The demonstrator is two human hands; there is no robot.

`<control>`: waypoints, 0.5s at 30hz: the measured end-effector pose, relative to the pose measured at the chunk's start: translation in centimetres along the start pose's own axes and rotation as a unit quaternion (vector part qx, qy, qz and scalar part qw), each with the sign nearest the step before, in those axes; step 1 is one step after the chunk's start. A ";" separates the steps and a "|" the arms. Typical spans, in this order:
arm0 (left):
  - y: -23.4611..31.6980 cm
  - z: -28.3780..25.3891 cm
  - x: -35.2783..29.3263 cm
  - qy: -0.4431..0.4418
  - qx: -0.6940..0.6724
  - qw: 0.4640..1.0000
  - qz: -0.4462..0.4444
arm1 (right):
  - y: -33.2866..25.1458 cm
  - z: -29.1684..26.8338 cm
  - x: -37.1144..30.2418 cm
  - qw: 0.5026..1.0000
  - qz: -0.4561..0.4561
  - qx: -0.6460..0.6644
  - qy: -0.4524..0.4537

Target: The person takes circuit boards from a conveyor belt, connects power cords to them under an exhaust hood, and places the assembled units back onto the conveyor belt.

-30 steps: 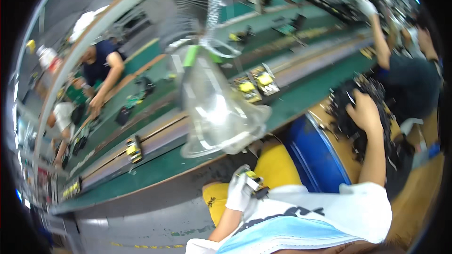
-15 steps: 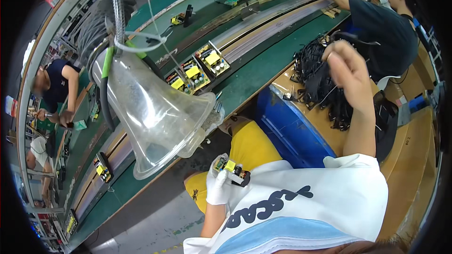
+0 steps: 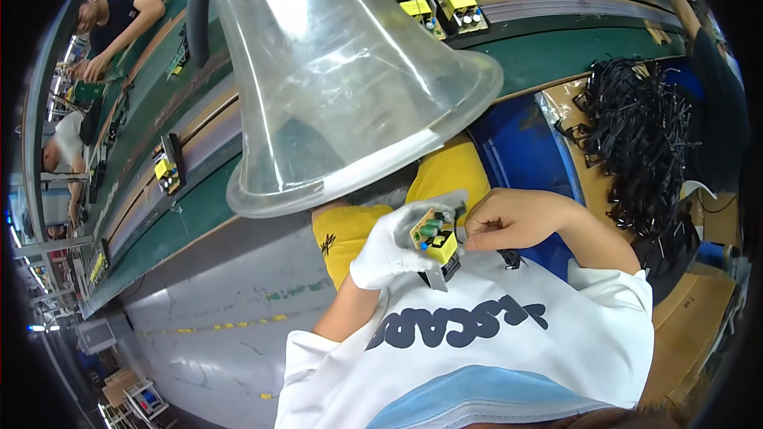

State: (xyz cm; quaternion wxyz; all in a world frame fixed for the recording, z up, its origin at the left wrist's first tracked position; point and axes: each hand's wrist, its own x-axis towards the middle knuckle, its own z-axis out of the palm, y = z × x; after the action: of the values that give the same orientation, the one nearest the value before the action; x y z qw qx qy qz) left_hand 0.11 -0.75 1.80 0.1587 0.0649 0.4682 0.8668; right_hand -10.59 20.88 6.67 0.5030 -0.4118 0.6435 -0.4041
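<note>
My left hand (image 3: 388, 248), in a white glove, grips a power supply board (image 3: 439, 245) with a yellow transformer, green parts and a grey metal plate. It is held in front of my chest. My bare right hand (image 3: 517, 221) is closed against the board's right end, its fingers curled in. A black cable (image 3: 510, 258) shows just below that hand, and a dark piece shows at the fingertips. My fingers hide most of the cable.
A clear funnel-shaped hood (image 3: 342, 87) hangs just beyond my hands. More boards (image 3: 461, 6) stand on the green bench (image 3: 548, 56). A heap of black cables (image 3: 636, 135) lies on cardboard over a blue bin (image 3: 528, 147). Co-workers (image 3: 119, 24) sit along the line.
My right hand has come down from beside the cable heap to the board. My left hand has raised and turned the board. The view has shifted, with the hood now closer.
</note>
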 end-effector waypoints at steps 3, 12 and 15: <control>0.9 1.1 0.2 0.021 -0.001 0.997 -0.068 | 0.8 0.1 0.1 0.998 0.022 -0.022 -0.050; 0.3 -0.2 -0.6 -0.040 0.095 0.994 -0.042 | 2.3 0.1 0.8 0.997 -0.021 0.043 -0.054; -0.4 -0.1 -0.9 0.068 -0.009 0.997 -0.036 | 0.9 0.5 0.7 0.986 0.062 0.151 0.040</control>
State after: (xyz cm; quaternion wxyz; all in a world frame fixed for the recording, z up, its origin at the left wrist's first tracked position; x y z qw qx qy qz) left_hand 0.98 -0.93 1.42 0.1580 -0.0126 0.4722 0.8671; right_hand -10.36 20.48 5.49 0.5570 -0.2739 0.6189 -0.4813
